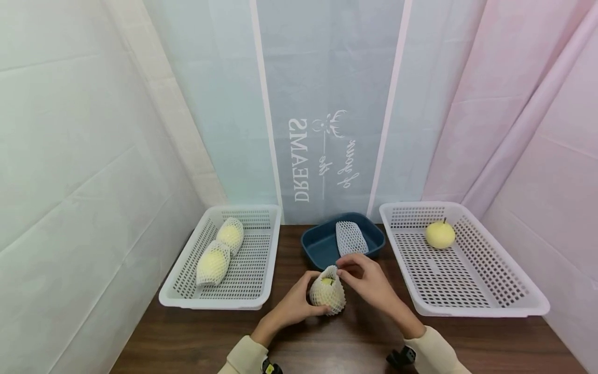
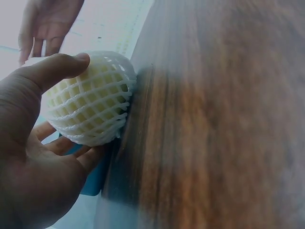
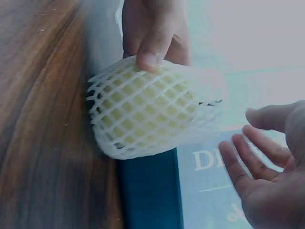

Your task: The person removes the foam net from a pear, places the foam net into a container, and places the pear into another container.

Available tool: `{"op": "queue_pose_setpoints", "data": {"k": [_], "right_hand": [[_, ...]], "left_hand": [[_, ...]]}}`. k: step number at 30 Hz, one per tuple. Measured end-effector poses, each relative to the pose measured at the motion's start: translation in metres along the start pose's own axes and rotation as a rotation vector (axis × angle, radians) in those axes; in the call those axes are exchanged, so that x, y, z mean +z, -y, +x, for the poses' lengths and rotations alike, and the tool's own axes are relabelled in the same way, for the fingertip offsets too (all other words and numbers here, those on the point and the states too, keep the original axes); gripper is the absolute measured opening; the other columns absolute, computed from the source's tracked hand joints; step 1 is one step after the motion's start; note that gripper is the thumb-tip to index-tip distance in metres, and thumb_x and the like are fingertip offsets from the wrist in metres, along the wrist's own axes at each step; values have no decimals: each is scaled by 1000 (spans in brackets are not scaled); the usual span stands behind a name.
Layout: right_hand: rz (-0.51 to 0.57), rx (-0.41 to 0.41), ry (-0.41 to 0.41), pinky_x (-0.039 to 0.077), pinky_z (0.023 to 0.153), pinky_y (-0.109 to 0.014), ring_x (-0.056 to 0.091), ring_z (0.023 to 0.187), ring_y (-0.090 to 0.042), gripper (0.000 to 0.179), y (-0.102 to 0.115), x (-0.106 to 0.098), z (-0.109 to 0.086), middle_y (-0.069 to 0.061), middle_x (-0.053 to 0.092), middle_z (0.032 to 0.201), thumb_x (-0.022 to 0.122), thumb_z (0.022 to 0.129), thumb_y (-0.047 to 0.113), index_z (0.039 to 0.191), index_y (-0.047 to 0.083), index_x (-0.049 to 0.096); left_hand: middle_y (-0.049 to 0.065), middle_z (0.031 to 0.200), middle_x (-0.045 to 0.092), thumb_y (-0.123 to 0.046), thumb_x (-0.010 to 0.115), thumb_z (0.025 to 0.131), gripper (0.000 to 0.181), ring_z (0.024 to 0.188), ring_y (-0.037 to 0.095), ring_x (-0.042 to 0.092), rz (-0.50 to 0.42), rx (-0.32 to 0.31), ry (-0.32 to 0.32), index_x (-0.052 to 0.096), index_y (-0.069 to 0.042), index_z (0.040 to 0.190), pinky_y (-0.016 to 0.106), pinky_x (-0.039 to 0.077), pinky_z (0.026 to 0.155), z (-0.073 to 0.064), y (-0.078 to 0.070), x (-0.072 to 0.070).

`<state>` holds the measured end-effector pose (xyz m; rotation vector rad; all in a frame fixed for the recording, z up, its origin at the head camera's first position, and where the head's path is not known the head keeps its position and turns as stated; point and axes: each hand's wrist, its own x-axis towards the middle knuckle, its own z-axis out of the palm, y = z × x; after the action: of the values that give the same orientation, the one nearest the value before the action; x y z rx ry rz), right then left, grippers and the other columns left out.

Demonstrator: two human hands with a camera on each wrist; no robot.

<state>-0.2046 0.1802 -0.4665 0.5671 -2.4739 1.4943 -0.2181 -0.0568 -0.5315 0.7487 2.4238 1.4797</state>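
Note:
A pale yellow pear (image 1: 328, 295) in a white foam net (image 3: 147, 112) stands upright at the front middle of the table. My left hand (image 1: 296, 304) grips it from the left side, thumb across the near face (image 2: 71, 64) and fingers behind. The net's upper end rises past the dark stem. Just right of that end is my right hand (image 1: 369, 280). In the right wrist view this right hand (image 3: 267, 157) has loosely bent fingers, apart from the net, with nothing between them. Behind the pear, a blue tray (image 1: 320, 246) holds white foam netting (image 1: 351, 239).
At the left, a white basket (image 1: 266, 259) contains two netted pears (image 1: 214, 266). Another white basket (image 1: 467, 280) stands at the right with one bare pear (image 1: 440, 235) near its back. Curtains (image 1: 327, 62) hang behind the dark wooden table (image 1: 187, 337) and along both sides.

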Motion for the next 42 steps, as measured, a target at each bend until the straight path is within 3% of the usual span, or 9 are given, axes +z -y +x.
{"op": "queue_pose_setpoints", "data": {"k": [4, 10, 18, 24, 37, 42], "right_hand": [[-4, -98, -2, 61, 77, -28, 71, 91, -8, 16, 6, 3, 4, -2, 73, 107, 76, 96, 2, 110, 10, 76], [-54, -185, 89, 61, 77, -27, 70, 90, -7, 18, 8, 8, 6, 2, 73, 103, 76, 95, -3, 104, 13, 77], [-153, -199, 157, 61, 75, -34, 68, 88, -6, 18, 7, 9, 4, 5, 73, 102, 79, 94, 2, 101, 18, 76], [-169, -207, 200, 61, 74, -31, 67, 87, -5, 14, 5, 8, 2, 3, 72, 104, 79, 95, 5, 102, 16, 75], [-275, -165, 214, 63, 78, -34, 71, 92, -13, 15, 3, 10, -1, 2, 71, 106, 76, 96, 3, 105, 14, 74], [-333, -175, 219, 62, 80, -36, 69, 94, -15, 14, 1, 11, -2, 4, 71, 107, 80, 95, 10, 106, 17, 73]], "left_hand": [[2, 147, 56, -32, 91, 86, 77, 125, 16, 61, 6, 2, -2, 46, -22, 148, 33, 52, 104, -1, 0, 0], [2, 148, 56, -32, 91, 86, 76, 126, 16, 61, 2, 13, 6, 47, -23, 147, 32, 51, 104, -1, 1, 0], [2, 147, 56, -32, 91, 86, 76, 125, 15, 60, -1, 7, 10, 47, -23, 148, 31, 51, 102, -1, 2, 1], [2, 149, 56, -33, 91, 86, 77, 127, 15, 59, 26, 9, 6, 47, -21, 148, 31, 50, 104, -1, 2, 0], [3, 150, 55, -35, 90, 87, 77, 127, 16, 59, 45, -6, 10, 46, -21, 149, 33, 51, 105, -2, 0, 0], [6, 149, 56, -34, 90, 86, 78, 127, 18, 60, 72, 2, 10, 46, -19, 149, 34, 52, 103, -2, -1, 0]]}}
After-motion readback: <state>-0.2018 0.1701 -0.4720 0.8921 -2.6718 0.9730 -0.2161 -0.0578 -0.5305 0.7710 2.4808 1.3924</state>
